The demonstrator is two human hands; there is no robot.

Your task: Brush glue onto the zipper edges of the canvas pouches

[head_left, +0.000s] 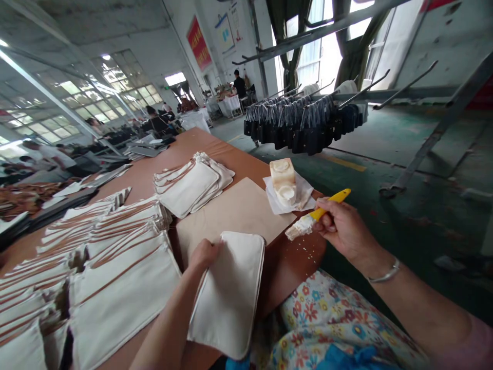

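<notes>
While left hand grips white panel by edge, right hand tilts yellow brush bristles-down, fingers clenched round it.

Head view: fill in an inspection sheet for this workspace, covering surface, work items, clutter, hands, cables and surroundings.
Surface: brown table, partly covered by a beige sheet.
Work items: pale panel; yellow-handled brush with white matter on its bristles; open-topped container on a white wrapper; panel stacks.
Clutter: dark pieces at the far left; white flecks below the brush.
Hands: left hand grips the pale panel's edge; right hand holds the brush.
Cables: nothing seen.
Surroundings: rack, hanging dark items, people working in the background.
</notes>
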